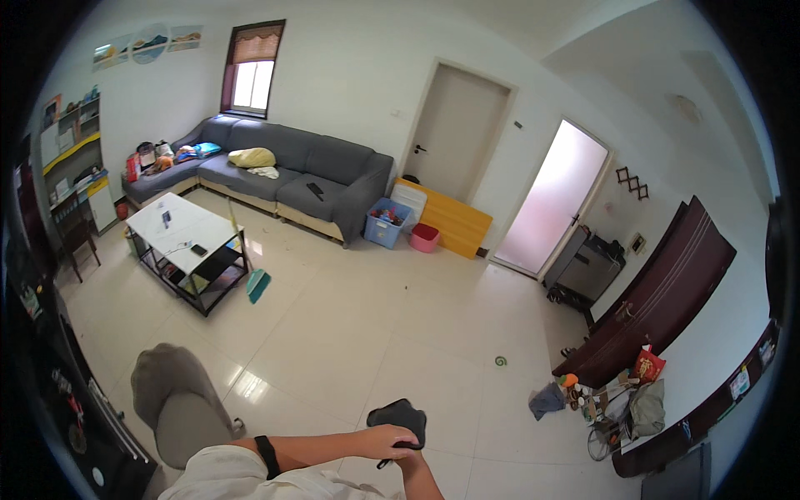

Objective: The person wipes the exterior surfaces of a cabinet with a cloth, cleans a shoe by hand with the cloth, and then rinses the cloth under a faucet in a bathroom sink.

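Before me is a flat black case (400,415), perhaps a soft pouch, with a short dark strap (383,464) hanging at its lower end. My left hand (390,440) lies across its lower part, with the fingers on it. A wide black band circles my left forearm near the light sleeve. My right hand (409,459) meets the lower edge of the case from below. Its fingers are hidden behind the case and my left hand, so its grip does not show.
A grey swivel chair (187,412) stands close on my left. Beyond it are a white-topped coffee table (181,225), a green broom (257,285) and a grey sofa (325,162). Bags and boxes (625,406) crowd the right wall by a dark red door (662,294). A green coil (500,360) lies on the tiles.
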A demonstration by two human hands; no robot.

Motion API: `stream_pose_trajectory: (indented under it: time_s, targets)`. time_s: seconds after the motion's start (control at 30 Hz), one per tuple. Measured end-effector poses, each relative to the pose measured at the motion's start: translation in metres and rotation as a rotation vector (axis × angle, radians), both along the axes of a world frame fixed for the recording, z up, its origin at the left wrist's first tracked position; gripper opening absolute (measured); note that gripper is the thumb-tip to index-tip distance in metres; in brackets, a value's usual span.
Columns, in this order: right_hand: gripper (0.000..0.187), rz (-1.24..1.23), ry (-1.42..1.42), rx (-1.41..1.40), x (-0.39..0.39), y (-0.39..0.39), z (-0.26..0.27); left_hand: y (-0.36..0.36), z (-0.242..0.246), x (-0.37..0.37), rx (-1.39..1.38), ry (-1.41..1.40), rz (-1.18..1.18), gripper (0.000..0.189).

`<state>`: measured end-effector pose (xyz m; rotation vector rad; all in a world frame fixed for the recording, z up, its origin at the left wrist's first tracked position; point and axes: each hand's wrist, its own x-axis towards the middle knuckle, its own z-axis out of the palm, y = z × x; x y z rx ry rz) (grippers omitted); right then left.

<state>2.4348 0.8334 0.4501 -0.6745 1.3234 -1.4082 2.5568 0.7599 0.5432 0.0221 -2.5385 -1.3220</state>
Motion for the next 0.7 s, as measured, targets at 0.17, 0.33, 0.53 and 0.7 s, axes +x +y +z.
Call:
stream_pose_trajectory:
  time_s: [0.17,0.33,0.53,0.7]
  targets:
    - [0.022,-0.16,-0.034,-0.104,-0.094,-0.075,-0.001,-0.099,-0.003,-0.113,0.617,-0.211,-0.176,0.035]
    - [0.017,-0.129,0.01,-0.172,-0.207,-0.182,-0.01,-0.227,-0.048,-0.234,1.483,-0.124,-0.393,0.047]
    - [0.011,0.054,0.225,-0.28,-0.35,-0.334,0.036,-0.35,-0.03,-0.333,1.424,-0.213,-0.289,0.047]
    - [0.006,0.17,0.363,-0.392,-0.444,-0.457,0.076,-0.463,-0.024,-0.413,1.302,-0.261,-0.143,0.046]
